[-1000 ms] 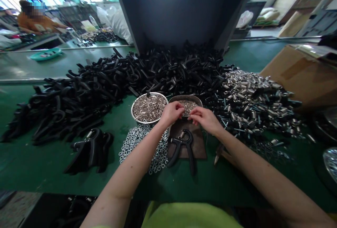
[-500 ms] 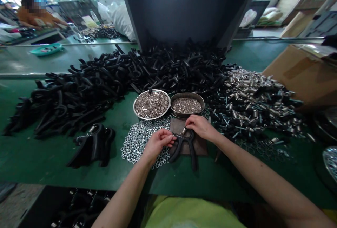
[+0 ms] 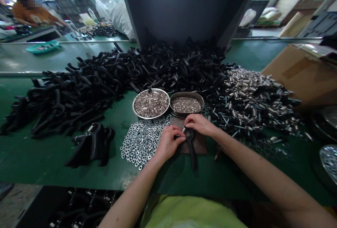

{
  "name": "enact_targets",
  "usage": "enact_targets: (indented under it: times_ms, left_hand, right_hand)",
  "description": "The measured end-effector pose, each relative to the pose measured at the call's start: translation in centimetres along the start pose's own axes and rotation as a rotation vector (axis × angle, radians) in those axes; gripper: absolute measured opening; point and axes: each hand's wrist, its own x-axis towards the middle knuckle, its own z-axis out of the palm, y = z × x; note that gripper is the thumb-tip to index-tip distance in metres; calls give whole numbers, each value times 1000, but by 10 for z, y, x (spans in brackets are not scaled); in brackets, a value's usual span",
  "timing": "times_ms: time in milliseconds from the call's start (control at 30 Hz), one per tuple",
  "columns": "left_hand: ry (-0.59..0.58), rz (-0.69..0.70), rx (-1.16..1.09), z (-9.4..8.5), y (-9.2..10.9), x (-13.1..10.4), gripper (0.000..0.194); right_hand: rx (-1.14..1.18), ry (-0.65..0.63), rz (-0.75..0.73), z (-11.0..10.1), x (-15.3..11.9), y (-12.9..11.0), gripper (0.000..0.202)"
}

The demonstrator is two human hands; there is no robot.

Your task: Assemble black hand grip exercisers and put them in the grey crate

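A black hand grip (image 3: 192, 150) with a metal spring (image 3: 183, 129) at its top lies over a brown plate (image 3: 201, 145) near the table's front. My left hand (image 3: 170, 142) is closed on the grip's left side near the spring and covers its left handle. My right hand (image 3: 197, 123) pinches the grip's top end, right of the spring. Silver nuts (image 3: 139, 143) are spread to the left of my left hand. Behind my hands stand a round dish of metal pins (image 3: 151, 104) and an oval tin of small metal parts (image 3: 186, 105).
Black handles (image 3: 168, 68) are heaped before a tilted grey bin (image 3: 189, 10). Springs and bolts (image 3: 250, 98) pile up at right beside a cardboard box (image 3: 302, 73). Assembled grips (image 3: 93, 145) stand at left. A person (image 3: 34, 13) sits at the far left.
My left hand has moved right and slightly forward over the grip, hiding its left handle. My right hand has stayed almost in place.
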Motion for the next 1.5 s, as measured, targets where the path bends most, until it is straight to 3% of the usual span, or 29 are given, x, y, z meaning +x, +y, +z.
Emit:
enact_targets:
  times_ms: [267, 767, 933, 1100, 1233, 1367, 1433, 1500]
  left_hand:
    - [-12, -10, -38, 6, -1, 2, 6]
    - [-98, 40, -60, 3, -7, 9, 7]
    - [-149, 67, -19, -1, -6, 11, 7]
    - [-200, 109, 81, -4, 4, 13, 9]
    - [-205, 75, 126, -1, 7, 15, 6]
    - [-192, -45, 88, 5, 3, 16, 4]
    - [-194, -97, 47, 8, 1, 16, 5]
    - [-190, -139, 15, 9, 0, 16, 6]
  right_hand:
    - [103, -29, 44, 4, -2, 5, 12]
    - [-283, 76, -26, 9, -13, -14, 13]
    - [-240, 184, -8, 1, -67, 9, 25]
    - [-325, 250, 303, -7, -167, 61, 33]
    - [-382, 311, 494, 13, -224, 85, 44]
    - [-334, 327, 541, 26, -233, 79, 35]
    - [-256, 310, 612, 20, -225, 64, 34]
    - [-141, 305, 571, 9, -212, 42, 37]
